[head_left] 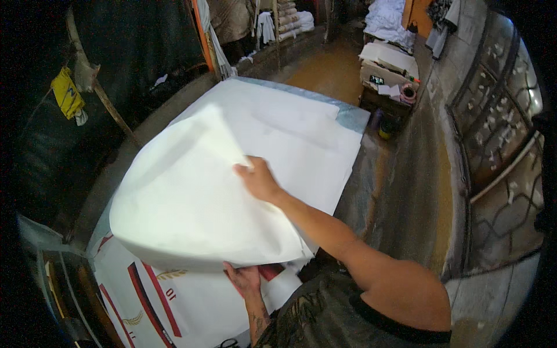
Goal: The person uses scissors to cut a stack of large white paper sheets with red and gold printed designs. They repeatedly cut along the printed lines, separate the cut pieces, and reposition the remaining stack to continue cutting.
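Right hand [258, 181] pinching the lifted white sheet [191, 197] at centre, left hand [246, 279] at 6 o'clock with fingers pressed flat on the printed sheet [191, 307] beneath, turning seemingly half done, flat stack [290, 133] toward 12 o'clock.

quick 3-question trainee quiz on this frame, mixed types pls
1. True or false: the right hand grips the edge of the large white sheet that is lifted and curled over.
2. The left hand is: A) on the yellow tag, B) under the lifted sheet's near edge, C) off the table.
3. What colours are the stripes on the flat printed sheet below?

Key: 1 true; 2 B; 3 red and black.
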Available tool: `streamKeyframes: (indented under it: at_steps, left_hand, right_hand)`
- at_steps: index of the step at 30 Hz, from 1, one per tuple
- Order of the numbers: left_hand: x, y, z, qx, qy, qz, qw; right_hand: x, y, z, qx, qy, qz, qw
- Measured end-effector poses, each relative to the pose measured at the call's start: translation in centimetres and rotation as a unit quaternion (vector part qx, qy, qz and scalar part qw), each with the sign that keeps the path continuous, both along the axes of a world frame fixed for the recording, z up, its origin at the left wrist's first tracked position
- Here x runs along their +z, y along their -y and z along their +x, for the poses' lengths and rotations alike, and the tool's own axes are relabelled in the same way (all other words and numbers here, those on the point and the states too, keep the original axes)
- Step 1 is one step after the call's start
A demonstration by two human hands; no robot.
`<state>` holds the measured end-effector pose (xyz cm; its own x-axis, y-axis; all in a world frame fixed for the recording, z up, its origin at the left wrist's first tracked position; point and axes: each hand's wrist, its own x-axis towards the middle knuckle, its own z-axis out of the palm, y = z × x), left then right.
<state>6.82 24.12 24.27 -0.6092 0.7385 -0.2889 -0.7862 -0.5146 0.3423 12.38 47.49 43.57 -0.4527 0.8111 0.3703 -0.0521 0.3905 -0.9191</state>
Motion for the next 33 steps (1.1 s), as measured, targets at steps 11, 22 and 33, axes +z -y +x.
streamKeyframes:
  at_steps: [11,22,33]
  left_hand:
    - [-3.7,-20.4,8.1,0.012,-0.228,-0.378,0.897]
    - [-5.9,-23.5,11.8,-0.032,-0.399,-0.496,0.770]
    - [-10.0,-28.3,1.4,0.021,-0.440,-0.441,0.782]
  right_hand:
    - [-28.8,-21.2,24.0,-0.248,0.011,-0.332,0.910]
    - [-30.0,-17.8,31.2,-0.395,0.048,-0.420,0.816]
    - [-29.0,-23.6,31.3,-0.425,0.118,-0.315,0.840]
